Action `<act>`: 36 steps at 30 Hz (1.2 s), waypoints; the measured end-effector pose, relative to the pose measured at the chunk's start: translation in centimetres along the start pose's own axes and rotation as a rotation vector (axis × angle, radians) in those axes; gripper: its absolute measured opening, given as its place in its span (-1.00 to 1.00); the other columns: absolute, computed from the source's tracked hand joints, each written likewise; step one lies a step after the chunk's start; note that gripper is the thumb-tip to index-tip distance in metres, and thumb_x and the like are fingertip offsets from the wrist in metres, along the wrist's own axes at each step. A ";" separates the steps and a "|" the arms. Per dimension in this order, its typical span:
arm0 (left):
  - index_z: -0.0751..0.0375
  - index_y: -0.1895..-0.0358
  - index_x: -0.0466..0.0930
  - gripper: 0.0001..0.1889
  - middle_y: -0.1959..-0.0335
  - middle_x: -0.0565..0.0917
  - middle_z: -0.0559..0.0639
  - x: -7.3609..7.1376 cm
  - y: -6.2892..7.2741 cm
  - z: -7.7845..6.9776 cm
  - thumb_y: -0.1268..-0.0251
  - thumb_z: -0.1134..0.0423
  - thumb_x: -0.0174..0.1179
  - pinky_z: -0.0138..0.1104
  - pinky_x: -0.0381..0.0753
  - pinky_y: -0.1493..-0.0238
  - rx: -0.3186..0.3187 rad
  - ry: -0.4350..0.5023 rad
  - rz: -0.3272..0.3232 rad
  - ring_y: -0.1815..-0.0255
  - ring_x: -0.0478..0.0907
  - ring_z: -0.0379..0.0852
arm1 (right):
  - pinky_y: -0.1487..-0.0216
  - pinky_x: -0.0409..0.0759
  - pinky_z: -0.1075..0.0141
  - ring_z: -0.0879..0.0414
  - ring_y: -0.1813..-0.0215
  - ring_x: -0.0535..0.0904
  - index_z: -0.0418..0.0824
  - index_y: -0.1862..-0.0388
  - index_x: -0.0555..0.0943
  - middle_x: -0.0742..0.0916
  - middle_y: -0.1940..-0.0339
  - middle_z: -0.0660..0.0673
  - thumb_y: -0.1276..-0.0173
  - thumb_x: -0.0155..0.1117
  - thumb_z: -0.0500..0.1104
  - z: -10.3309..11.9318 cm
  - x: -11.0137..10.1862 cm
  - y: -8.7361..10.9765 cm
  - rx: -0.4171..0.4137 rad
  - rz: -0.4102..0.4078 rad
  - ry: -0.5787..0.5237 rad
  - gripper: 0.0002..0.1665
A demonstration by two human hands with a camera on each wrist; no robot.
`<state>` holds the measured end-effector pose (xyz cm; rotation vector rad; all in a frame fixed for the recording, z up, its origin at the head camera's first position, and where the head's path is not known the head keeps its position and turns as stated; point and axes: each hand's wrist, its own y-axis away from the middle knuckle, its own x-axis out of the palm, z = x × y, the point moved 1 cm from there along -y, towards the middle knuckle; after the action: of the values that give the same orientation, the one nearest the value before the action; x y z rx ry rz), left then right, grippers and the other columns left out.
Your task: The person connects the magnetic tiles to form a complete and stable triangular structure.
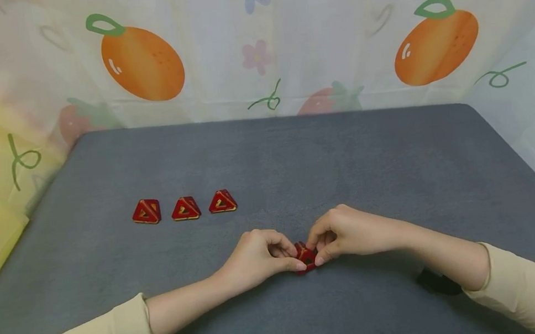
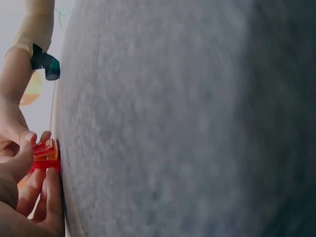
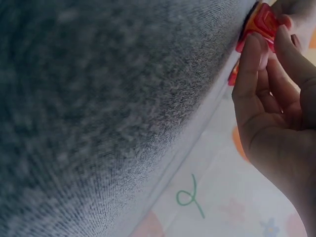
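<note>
While unlabelled, both hands pinch one red triangle piece (image 1: 306,256).

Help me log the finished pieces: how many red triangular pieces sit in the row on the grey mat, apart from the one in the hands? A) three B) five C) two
A: three red triangular pieces stand in a row on the grey mat, away from the left hand and right hand.
</note>
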<state>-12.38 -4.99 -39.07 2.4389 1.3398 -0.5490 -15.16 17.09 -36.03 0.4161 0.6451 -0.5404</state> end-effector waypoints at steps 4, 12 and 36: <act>0.14 0.39 0.75 -0.85 0.41 0.77 -0.03 0.3 0.1 0.2 -0.05 0.17 0.49 -0.50 0.58 0.41 0.025 -0.001 -0.014 0.49 0.59 -0.40 | 0.34 0.66 0.41 0.34 0.42 0.64 -0.06 0.27 0.73 0.77 0.45 0.06 -0.26 0.42 -0.06 -0.2 0.2 -0.2 0.019 0.019 -0.058 -0.87; 0.19 0.34 0.76 -0.88 0.36 0.77 0.03 0.3 0.1 0.4 -0.08 0.25 0.47 -0.51 0.61 0.38 0.044 0.029 -0.011 0.45 0.59 -0.42 | 0.37 0.68 0.36 0.27 0.47 0.67 -0.09 0.35 0.72 0.77 0.51 0.00 -0.23 0.45 -0.10 -0.3 0.4 -0.3 0.045 0.010 -0.097 -0.90; 0.18 0.39 0.74 -0.89 0.41 0.71 -0.02 0.8 0.2 -0.2 -0.05 0.28 0.48 -0.52 0.60 0.41 0.086 -0.035 -0.064 0.50 0.54 -0.47 | 0.41 0.70 0.35 0.26 0.50 0.69 -0.11 0.44 0.77 0.78 0.55 -0.01 -0.11 0.54 -0.09 -0.8 0.3 -0.6 0.071 -0.025 -0.150 -0.86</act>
<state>-11.82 -4.44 -39.24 2.4494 1.4116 -0.6754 -15.68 16.98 -36.92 0.4306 0.4881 -0.6136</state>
